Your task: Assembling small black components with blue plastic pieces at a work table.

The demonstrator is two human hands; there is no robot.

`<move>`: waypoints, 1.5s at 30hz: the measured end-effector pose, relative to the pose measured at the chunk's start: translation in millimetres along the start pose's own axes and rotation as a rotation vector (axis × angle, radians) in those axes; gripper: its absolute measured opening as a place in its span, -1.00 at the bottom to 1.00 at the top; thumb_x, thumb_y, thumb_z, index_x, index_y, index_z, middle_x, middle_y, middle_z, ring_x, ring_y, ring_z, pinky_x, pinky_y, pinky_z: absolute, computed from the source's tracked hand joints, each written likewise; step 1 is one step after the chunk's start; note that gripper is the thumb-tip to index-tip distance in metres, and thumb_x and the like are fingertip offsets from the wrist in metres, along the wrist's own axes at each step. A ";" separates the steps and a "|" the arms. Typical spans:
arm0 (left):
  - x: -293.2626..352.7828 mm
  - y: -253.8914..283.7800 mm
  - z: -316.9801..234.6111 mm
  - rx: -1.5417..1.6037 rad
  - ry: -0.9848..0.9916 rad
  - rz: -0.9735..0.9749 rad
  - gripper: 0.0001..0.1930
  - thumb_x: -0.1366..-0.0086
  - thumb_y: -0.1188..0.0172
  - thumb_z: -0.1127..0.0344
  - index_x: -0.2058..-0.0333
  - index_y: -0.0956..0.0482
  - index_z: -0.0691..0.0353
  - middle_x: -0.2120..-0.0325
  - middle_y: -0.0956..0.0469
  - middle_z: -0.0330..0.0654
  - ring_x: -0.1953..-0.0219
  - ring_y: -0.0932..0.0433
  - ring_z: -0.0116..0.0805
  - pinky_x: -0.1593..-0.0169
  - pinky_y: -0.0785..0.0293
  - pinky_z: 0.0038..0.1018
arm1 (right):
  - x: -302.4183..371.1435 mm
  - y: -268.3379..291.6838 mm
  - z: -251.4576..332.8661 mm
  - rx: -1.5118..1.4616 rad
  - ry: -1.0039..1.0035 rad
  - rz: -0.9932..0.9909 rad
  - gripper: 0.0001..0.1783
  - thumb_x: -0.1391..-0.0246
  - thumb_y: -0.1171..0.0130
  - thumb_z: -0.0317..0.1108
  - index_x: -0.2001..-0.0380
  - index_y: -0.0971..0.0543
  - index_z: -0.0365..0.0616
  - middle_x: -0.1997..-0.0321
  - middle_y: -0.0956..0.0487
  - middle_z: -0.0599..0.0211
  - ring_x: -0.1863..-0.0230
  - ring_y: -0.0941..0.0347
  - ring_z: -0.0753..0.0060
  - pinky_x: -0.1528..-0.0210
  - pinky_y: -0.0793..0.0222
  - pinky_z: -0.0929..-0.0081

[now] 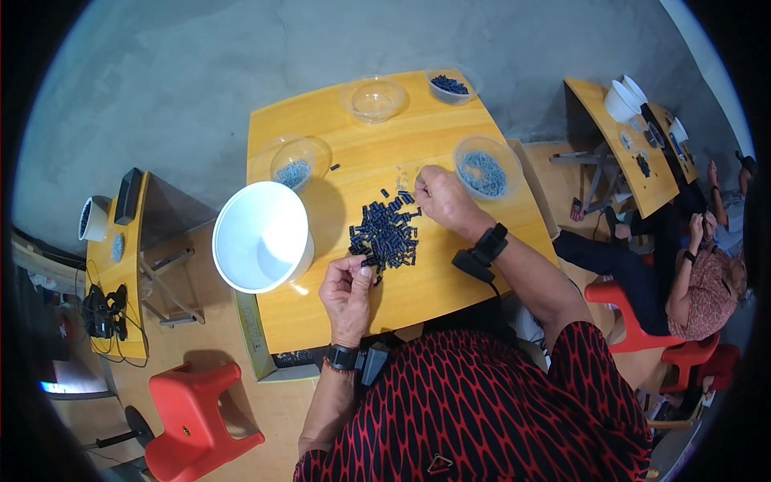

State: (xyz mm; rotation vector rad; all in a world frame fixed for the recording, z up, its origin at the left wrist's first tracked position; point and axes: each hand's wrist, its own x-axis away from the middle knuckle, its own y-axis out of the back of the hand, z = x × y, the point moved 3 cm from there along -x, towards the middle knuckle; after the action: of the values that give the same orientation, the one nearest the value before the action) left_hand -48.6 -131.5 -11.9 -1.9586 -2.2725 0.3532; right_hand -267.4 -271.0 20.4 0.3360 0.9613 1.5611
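My left hand (345,297) pinches a short black plastic piece (366,262) at the near-left edge of the loose black pile (384,234) on the yellow table (385,149); whether my right hand (448,201), beside its far-right edge, grips anything, I cannot tell.

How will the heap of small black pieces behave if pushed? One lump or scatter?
Likely scatter: the heap of black pieces looks loose, with strays at its edges. Some may roll, since they look short and rod-like, though the cross-section is too small to tell. Each is probably light: the left hand seems to pinch one between fingers and thumb.
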 end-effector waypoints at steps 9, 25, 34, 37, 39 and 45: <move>-1.7 3.7 3.4 0.055 0.039 -0.047 -0.85 -0.36 -0.20 0.48 0.13 -0.50 0.34 0.35 -0.55 -0.25 0.40 -0.53 -0.53 0.25 -0.54 -0.58 | 16.0 5.1 17.0 -0.441 -0.028 0.039 -0.95 -0.08 -0.16 -0.58 0.39 -0.49 -0.31 0.44 -0.56 0.20 0.39 -0.52 0.34 0.31 -0.43 0.42; -1.0 2.1 2.3 0.069 0.068 -0.016 -0.83 -0.38 -0.21 0.38 0.14 -0.52 0.36 0.36 -0.59 -0.23 0.40 -0.52 -0.53 0.23 -0.52 -0.60 | 41.9 -16.1 80.0 -0.669 0.053 0.357 -0.94 -0.19 -0.21 -0.54 0.29 -0.53 -0.27 0.36 -0.57 0.39 0.36 -0.55 0.60 0.32 -0.49 0.58; -1.2 2.0 3.5 0.130 0.064 0.005 -0.85 -0.38 -0.22 0.39 0.17 -0.53 0.36 0.37 -0.59 -0.24 0.42 -0.49 -0.55 0.25 -0.49 -0.59 | 31.3 -9.0 107.2 -0.408 0.329 0.356 -0.87 -0.07 -0.22 -0.52 0.40 -0.45 -0.30 0.42 -0.54 0.03 0.32 -0.56 -0.09 0.32 -0.45 0.18; -0.9 2.2 5.3 0.134 0.068 0.007 -0.86 -0.37 -0.23 0.41 0.19 -0.53 0.37 0.38 -0.59 -0.24 0.43 -0.50 -0.55 0.26 -0.50 -0.58 | 29.3 -9.7 107.9 -0.337 0.405 0.405 -0.84 -0.02 -0.22 -0.52 0.41 -0.42 -0.31 0.43 -0.51 0.03 0.34 -0.54 -0.11 0.34 -0.42 0.13; -0.4 3.0 6.9 0.090 0.046 0.000 -0.88 -0.36 -0.23 0.43 0.21 -0.53 0.36 0.40 -0.59 -0.24 0.44 -0.51 -0.55 0.27 -0.51 -0.58 | 29.0 -10.6 109.6 -0.311 0.445 0.439 -0.83 0.01 -0.22 -0.52 0.42 -0.41 -0.32 0.43 -0.50 0.02 0.35 -0.53 -0.12 0.34 -0.40 0.12; -2.0 4.2 6.3 0.142 0.015 -0.025 -0.90 -0.37 -0.22 0.44 0.22 -0.54 0.34 0.42 -0.60 -0.23 0.45 -0.52 -0.54 0.28 -0.53 -0.57 | 26.1 -17.3 109.0 -0.283 0.496 0.463 -0.83 0.00 -0.24 -0.49 0.41 -0.44 -0.33 0.45 -0.53 0.04 0.40 -0.56 -0.07 0.36 -0.45 0.19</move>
State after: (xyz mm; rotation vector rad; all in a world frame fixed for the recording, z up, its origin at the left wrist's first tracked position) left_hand -45.9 -133.6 -18.9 -1.8557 -2.1954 0.4822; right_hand -187.1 -206.0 67.0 -0.0435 1.0627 2.2419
